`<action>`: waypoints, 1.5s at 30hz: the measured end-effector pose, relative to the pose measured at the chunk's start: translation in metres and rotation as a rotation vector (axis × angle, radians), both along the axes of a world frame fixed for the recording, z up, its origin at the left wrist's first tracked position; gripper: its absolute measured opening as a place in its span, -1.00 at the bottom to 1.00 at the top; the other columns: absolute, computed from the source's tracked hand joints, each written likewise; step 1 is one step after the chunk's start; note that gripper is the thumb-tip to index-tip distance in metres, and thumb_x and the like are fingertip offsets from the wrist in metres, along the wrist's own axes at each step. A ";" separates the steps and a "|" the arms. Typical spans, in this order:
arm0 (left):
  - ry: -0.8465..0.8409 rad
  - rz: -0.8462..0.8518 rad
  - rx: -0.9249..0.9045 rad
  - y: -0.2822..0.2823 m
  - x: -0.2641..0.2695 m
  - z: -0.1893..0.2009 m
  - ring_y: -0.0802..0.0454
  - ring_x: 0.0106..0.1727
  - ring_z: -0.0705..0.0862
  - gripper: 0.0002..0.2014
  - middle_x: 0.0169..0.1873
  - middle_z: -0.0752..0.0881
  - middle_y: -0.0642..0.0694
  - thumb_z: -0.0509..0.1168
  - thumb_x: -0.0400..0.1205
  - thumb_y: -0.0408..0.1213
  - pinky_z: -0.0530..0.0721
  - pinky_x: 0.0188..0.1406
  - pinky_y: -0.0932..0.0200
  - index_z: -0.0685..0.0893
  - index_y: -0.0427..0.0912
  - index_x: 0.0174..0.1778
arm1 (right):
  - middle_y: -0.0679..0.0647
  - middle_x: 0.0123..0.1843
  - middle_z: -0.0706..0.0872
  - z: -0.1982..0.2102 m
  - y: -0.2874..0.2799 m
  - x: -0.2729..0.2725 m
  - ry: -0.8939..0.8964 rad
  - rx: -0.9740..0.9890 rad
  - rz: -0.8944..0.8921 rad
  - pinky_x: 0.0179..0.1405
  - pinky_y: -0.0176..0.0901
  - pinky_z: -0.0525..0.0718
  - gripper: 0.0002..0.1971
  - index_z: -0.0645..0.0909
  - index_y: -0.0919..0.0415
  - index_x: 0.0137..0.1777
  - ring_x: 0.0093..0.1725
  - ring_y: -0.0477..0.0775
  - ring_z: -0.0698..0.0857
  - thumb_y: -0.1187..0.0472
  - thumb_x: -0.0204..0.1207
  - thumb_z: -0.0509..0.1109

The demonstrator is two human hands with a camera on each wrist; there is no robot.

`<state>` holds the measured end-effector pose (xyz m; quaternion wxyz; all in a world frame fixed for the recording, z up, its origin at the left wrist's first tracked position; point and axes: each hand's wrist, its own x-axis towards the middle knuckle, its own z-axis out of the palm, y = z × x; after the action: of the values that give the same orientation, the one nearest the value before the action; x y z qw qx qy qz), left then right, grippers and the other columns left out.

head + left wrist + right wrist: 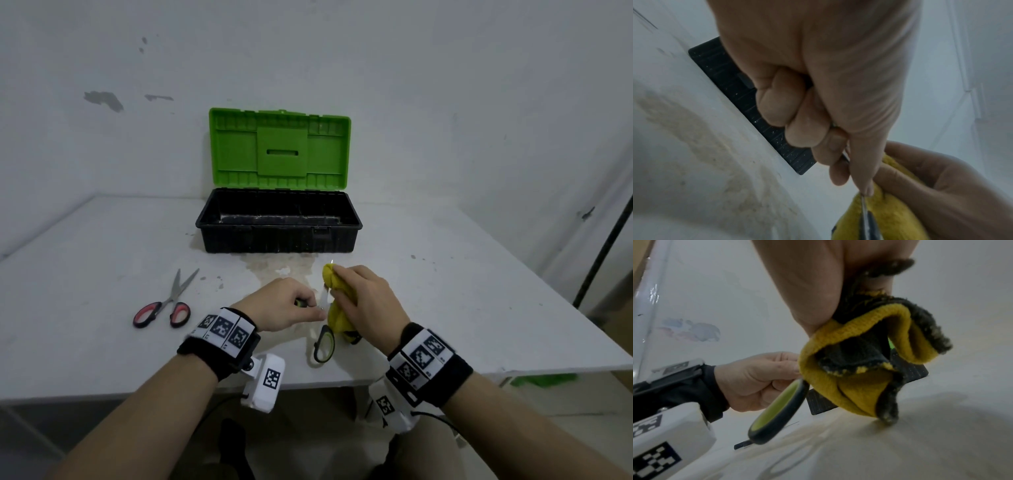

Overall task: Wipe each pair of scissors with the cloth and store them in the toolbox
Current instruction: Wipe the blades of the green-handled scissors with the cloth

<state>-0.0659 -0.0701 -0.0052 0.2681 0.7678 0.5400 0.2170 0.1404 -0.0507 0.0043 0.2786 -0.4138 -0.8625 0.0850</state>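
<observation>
My left hand (294,305) grips one handle of the green-and-black scissors (323,344), which stand open above the table. The other handle loop (777,412) hangs free toward me. My right hand (363,301) holds a yellow cloth (337,298) with a dark underside (857,374), wrapped round one blade; the blade tip (331,263) pokes out beyond the cloth. In the left wrist view the blade (865,216) runs into the cloth (890,216). A second pair, the red-handled scissors (164,303), lies flat on the table at the left. The toolbox (279,222) stands open behind, black tray, green lid (279,149) upright.
The white table (445,291) has a stained patch (281,270) in front of the toolbox. A wall rises just behind the box. The table's near edge runs under my wrists, and a dark pole (603,253) leans at the far right.
</observation>
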 end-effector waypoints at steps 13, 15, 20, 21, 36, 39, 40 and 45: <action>0.056 0.017 -0.048 -0.002 -0.004 0.008 0.26 -0.37 0.55 -0.73 -0.40 0.66 0.14 0.40 0.62 0.14 0.47 -0.27 0.27 0.80 0.09 -0.28 | 0.06 0.04 0.72 0.018 0.007 0.007 -0.238 0.305 0.252 -0.13 0.00 0.63 -0.78 0.71 0.09 0.17 -0.11 0.13 0.64 0.11 0.60 0.34; 0.079 0.001 -0.057 -0.002 -0.003 0.005 0.25 -0.36 0.55 -0.74 -0.38 0.66 0.14 0.42 0.60 0.12 0.47 -0.25 0.25 0.79 0.06 -0.28 | 0.04 -0.01 0.70 0.017 0.007 0.005 -0.257 0.320 0.246 -0.19 0.00 0.62 -0.81 0.73 0.07 0.12 -0.15 0.12 0.63 0.11 0.57 0.39; 0.058 -0.011 -0.080 -0.004 0.000 0.000 0.23 -0.33 0.59 -0.73 -0.39 0.68 0.13 0.43 0.60 0.13 0.52 -0.23 0.24 0.76 0.07 -0.32 | 0.08 -0.10 0.68 0.030 0.013 -0.002 -0.210 0.296 0.124 -0.25 0.01 0.62 -0.84 0.77 0.08 0.03 -0.16 0.18 0.64 0.10 0.59 0.38; 0.061 -0.011 -0.081 -0.005 0.001 0.000 0.21 -0.31 0.61 -0.74 -0.37 0.69 0.13 0.42 0.60 0.13 0.53 -0.21 0.24 0.78 0.07 -0.30 | 0.09 -0.07 0.67 0.034 0.016 -0.003 -0.184 0.266 0.067 -0.22 0.02 0.63 -0.81 0.77 0.10 0.04 -0.12 0.19 0.64 0.07 0.60 0.36; 0.115 -0.013 -0.067 -0.009 -0.001 0.001 0.10 -0.26 0.64 -0.71 -0.32 0.74 0.03 0.41 0.60 0.16 0.64 -0.14 0.05 0.77 0.08 -0.31 | 0.04 -0.02 0.61 0.036 0.007 -0.009 -0.202 0.165 0.062 -0.13 -0.03 0.65 -0.80 0.74 0.04 0.12 -0.05 0.11 0.61 0.07 0.60 0.35; 0.076 0.027 -0.063 -0.012 0.003 0.000 0.12 -0.29 0.63 -0.72 -0.34 0.72 0.02 0.40 0.63 0.11 0.61 -0.19 0.11 0.76 0.04 -0.30 | 0.05 -0.01 0.61 0.046 0.019 -0.010 -0.134 0.119 -0.047 -0.11 0.01 0.66 -0.79 0.73 0.05 0.14 -0.02 0.12 0.62 0.07 0.61 0.33; 0.054 0.052 -0.062 -0.013 0.003 0.000 0.15 -0.33 0.60 -0.72 -0.36 0.69 0.02 0.39 0.65 0.08 0.58 -0.25 0.17 0.75 0.01 -0.29 | 0.04 -0.01 0.61 0.048 0.019 -0.008 -0.098 0.122 -0.067 -0.12 0.01 0.66 -0.80 0.73 0.05 0.12 -0.02 0.11 0.62 0.07 0.61 0.33; -0.333 0.236 -0.236 -0.018 0.004 -0.001 0.11 -0.46 0.48 -0.86 -0.37 0.58 -0.03 0.18 0.75 -0.30 0.41 -0.46 0.21 0.64 -0.15 -0.06 | -0.01 0.00 0.62 0.037 -0.009 0.006 -0.076 0.075 -0.011 -0.09 -0.08 0.66 -0.78 0.73 0.05 0.12 -0.04 0.02 0.60 0.02 0.59 0.35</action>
<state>-0.0616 -0.0884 -0.0064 0.4144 0.6161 0.5960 0.3059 0.1463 -0.0594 0.0411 0.2615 -0.4109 -0.8727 0.0355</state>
